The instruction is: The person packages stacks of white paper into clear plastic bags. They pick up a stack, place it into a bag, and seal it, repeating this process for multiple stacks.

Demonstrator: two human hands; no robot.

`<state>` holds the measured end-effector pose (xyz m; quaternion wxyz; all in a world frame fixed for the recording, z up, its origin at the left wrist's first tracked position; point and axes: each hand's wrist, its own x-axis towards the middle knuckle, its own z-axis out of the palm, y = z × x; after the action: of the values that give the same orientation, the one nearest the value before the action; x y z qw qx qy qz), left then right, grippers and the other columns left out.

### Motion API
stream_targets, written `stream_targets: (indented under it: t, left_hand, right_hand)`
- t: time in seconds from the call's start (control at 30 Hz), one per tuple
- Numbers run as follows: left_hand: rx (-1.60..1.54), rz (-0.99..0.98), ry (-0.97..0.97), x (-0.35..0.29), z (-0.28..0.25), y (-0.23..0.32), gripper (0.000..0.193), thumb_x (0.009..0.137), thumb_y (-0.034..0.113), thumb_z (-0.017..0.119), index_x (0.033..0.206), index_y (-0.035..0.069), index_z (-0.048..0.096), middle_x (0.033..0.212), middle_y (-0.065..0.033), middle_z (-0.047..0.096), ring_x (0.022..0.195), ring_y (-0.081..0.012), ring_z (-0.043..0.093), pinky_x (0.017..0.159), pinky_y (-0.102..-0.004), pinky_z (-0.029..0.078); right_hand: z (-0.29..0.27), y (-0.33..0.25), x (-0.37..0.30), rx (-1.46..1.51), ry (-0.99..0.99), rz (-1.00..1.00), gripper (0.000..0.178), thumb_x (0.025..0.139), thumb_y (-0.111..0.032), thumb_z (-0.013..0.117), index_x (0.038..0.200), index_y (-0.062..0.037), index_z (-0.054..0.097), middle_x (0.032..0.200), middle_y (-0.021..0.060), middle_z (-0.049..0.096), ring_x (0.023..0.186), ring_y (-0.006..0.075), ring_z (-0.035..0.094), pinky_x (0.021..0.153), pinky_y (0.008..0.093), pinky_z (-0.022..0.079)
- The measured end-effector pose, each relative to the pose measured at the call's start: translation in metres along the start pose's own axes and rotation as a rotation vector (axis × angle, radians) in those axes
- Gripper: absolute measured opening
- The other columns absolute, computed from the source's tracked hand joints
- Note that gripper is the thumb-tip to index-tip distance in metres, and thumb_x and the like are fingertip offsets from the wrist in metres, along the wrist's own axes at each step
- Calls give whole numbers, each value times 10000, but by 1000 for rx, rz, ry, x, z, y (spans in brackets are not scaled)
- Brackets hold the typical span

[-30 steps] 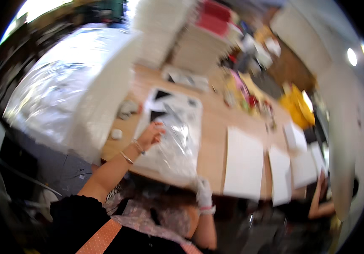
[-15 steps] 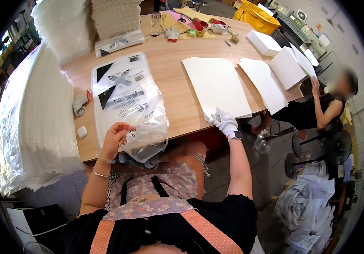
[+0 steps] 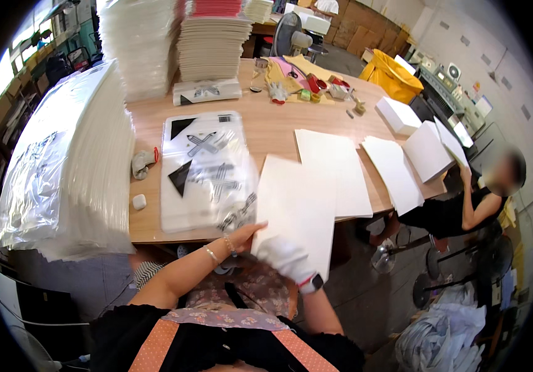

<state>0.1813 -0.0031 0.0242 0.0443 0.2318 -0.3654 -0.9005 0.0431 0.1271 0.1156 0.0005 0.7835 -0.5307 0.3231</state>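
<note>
White sheet (image 3: 297,201) held beside the pile of clear bags (image 3: 207,173)

The white sheet, maybe more than one together, is in the centre of the frame, over the near edge of the counter (image 3: 272,118). Its long axis runs nearly up and down in the picture. The pile of bags, printed with crossed pencils, lies flat to its left, and its crumpled lower right corner is very near to the sheet's left edge; if they touch, I cannot tell. The bare left hand (image 3: 246,237) is the nearer one to the bags. Its fingers are closed on the lower left edge of the sheet. The gloved right hand (image 3: 285,257) is over the lower part; it is blurred, so I cannot tell how far its fingers are closed.

The counter is of pale wood. A paper stack (image 3: 337,177) lies just right of the held sheet, and a loose glove (image 3: 144,163) lies left of the bags. Tall plastic piles (image 3: 62,161) fill the left of the frame; a co-worker (image 3: 483,208) sits at the right.
</note>
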Motion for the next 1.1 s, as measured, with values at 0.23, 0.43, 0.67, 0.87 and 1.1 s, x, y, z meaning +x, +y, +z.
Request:
stream_targets:
  t: [0.23,0.43,0.67,0.87,1.1]
  left_hand:
    - [516,189,-46,-54,-19,2,609,710,24,474,1302,-23,338,1220,-177,478,837,-227,607,687,-346,503]
    - [1787,331,469,-61,65,-62,617,751,89,469,1274,-168,267,1258,-469,238,629,-368,613,579,-430,509]
    - [992,376,321,-94,22,37,473,858,280,537,1270,69,440,1207,-160,538,998,-284,569,845,-347,452]
    - [-448,495,84,-122,-58,95,337,896,81,470,1232,62,450,1316,-122,441,441,-25,340,554,-192,433]
    - [-290,752,385,-114,-104,121,273,896,64,450,1165,55,497,1176,-85,564,448,-22,357,504,-153,401]
  right_hand:
    - [61,79,-167,1718,597,1275,381,924,-257,431,1195,9,458,1038,129,588,880,221,587,760,358,500]
    - [114,0,-71,1121,718,933,314,869,-150,538,1130,20,504,981,127,610,871,203,578,784,296,471]
    - [54,-16,-42,422,407,916,194,765,-82,611,929,17,580,802,93,625,690,164,576,602,293,461]
    - [-15,-32,-28,172,234,537,202,746,-32,615,948,-32,605,782,107,621,629,196,606,534,286,468]
    - [-19,-19,1,-363,-367,329,316,762,-125,519,1056,-211,596,958,45,632,695,290,623,569,403,496]
